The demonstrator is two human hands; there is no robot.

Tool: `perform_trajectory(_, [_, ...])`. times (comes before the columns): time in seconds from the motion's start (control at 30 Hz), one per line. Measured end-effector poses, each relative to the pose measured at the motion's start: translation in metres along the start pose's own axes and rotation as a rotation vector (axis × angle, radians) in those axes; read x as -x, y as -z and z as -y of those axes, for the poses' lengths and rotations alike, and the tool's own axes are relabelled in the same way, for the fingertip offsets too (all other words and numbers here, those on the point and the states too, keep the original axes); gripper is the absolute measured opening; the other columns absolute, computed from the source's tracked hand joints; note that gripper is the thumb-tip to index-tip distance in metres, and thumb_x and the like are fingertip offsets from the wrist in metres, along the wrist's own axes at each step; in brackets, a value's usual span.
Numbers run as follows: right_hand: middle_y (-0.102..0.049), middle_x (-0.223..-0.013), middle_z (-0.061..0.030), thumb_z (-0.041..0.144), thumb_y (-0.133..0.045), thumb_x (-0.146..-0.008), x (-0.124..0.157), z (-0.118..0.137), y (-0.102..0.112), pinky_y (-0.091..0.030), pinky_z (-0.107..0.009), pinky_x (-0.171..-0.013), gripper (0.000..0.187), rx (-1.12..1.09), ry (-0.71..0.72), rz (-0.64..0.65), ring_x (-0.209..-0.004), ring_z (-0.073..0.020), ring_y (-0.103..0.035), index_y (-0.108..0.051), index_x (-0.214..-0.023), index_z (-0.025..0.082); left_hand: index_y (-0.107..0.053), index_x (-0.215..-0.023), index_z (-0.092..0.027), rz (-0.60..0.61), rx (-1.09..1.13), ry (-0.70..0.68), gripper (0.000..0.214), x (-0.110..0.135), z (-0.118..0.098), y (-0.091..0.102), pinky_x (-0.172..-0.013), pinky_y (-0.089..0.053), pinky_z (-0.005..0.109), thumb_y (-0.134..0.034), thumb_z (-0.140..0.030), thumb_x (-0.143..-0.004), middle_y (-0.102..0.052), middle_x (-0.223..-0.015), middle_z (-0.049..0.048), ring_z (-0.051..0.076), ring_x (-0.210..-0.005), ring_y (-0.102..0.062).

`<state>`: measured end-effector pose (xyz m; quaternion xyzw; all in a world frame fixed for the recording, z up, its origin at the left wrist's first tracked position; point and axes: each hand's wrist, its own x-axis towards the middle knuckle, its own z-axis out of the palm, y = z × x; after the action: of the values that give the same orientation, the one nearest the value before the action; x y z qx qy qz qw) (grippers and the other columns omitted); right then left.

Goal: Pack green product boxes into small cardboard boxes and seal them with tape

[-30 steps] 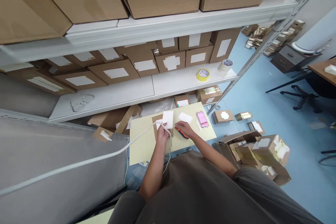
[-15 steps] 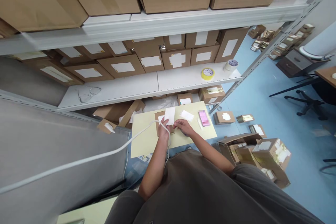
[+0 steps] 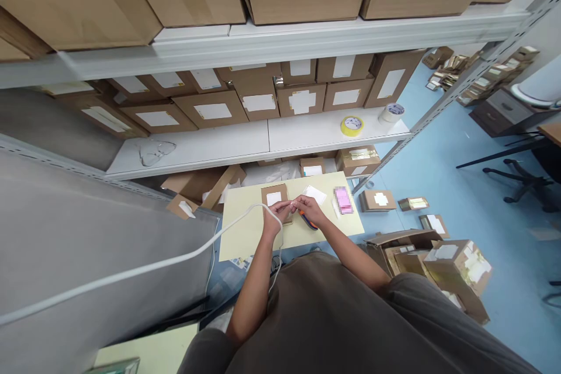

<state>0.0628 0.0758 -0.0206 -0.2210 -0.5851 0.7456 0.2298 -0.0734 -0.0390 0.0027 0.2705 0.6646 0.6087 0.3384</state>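
Note:
Fingertips of my left hand and my right hand meet over the pale yellow table, both pinched closed. A tiny pale bit seems to show between them, too small to name. Against the underside of my right palm is a tool with orange and dark blue handles; whether the palm grips it I cannot tell. Behind my left hand, a flat cardboard box with a white label lies on the table. White cards lie just beyond my right hand. A white cable passes in front of my left hand.
Beyond the table stands a metal shelf with labelled cartons, a yellow tape roll and a white tape roll. A pink blurred item lies at the table's right. Floor boxes stand to the right.
The white card that my left hand held up has left that hand, and white cards now lie to the right. My hands have come together, and the tool's orange handle shows.

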Motion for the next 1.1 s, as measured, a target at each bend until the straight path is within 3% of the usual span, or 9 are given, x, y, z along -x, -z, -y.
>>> perform_trajectory(0.17, [-0.078, -0.079, -0.0032, 0.070, -0.079, -0.092, 0.002, 0.005, 0.003, -0.057, -0.036, -0.082, 0.048, 0.013, 0.037, 0.002, -0.080, -0.0216, -0.072, -0.073, -0.083, 0.024, -0.091, -0.091, -0.018, 0.013, 0.019, 0.079, 0.043, -0.001, -0.003, -0.005, -0.086, -0.067, 0.042, -0.096, -0.054, -0.068, -0.087, -0.091, 0.0115, 0.028, -0.087, -0.081])
perform_trajectory(0.7, [-0.075, -0.077, -0.0012, 0.074, -0.080, -0.089, 0.005, -0.005, 0.035, -0.059, -0.036, -0.080, 0.051, -0.049, 0.022, -0.062, -0.075, -0.0196, -0.070, -0.073, -0.088, 0.024, -0.091, -0.088, -0.020, 0.023, 0.013, 0.084, 0.043, -0.009, -0.003, -0.043, -0.088, -0.065, 0.043, -0.096, -0.056, -0.066, -0.087, -0.094, 0.0121, 0.028, -0.087, -0.080])
perform_trajectory(1.1, [-0.073, -0.080, -0.0013, 0.070, -0.077, -0.092, 0.003, 0.007, 0.042, -0.059, -0.035, -0.076, 0.046, -0.009, 0.039, -0.051, -0.078, -0.0203, -0.069, -0.067, -0.087, 0.025, -0.091, -0.098, -0.019, 0.023, 0.006, 0.082, 0.046, -0.015, 0.003, -0.052, -0.094, -0.066, 0.046, -0.094, -0.057, -0.073, -0.087, -0.097, 0.0117, 0.030, -0.092, -0.082])
